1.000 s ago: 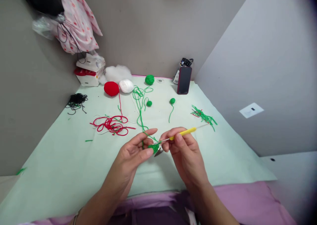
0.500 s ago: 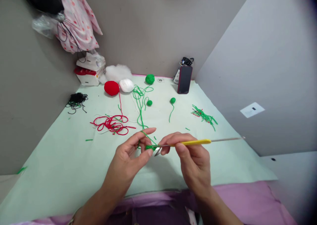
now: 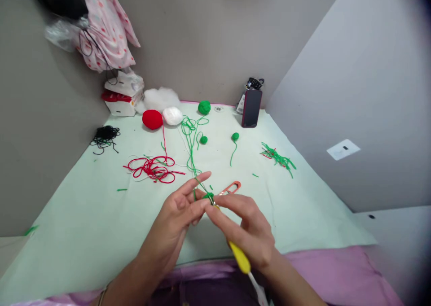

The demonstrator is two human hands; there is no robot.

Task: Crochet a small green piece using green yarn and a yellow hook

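My left hand (image 3: 178, 207) pinches a small green crochet piece (image 3: 208, 195) between thumb and fingers, with the green yarn strand (image 3: 191, 153) running over its raised index finger. My right hand (image 3: 247, 227) grips a crochet hook with a yellow handle (image 3: 239, 256). The handle points back toward me and the hook's metal tip sits at the green piece. Both hands hover just above the pale green cloth (image 3: 84, 216) near its front edge.
Orange snips (image 3: 230, 189) lie just behind my hands. Farther back lie red yarn loops (image 3: 153, 169), a red ball (image 3: 152, 119), a white ball (image 3: 172, 115), green balls (image 3: 204, 107), green scraps (image 3: 278, 158), black thread (image 3: 104, 135) and an upright phone (image 3: 251, 108). Walls close in on both sides.
My right hand turned the hook round: the yellow handle pointed to the right before and now points toward me. The orange snips behind my hands have come into view.
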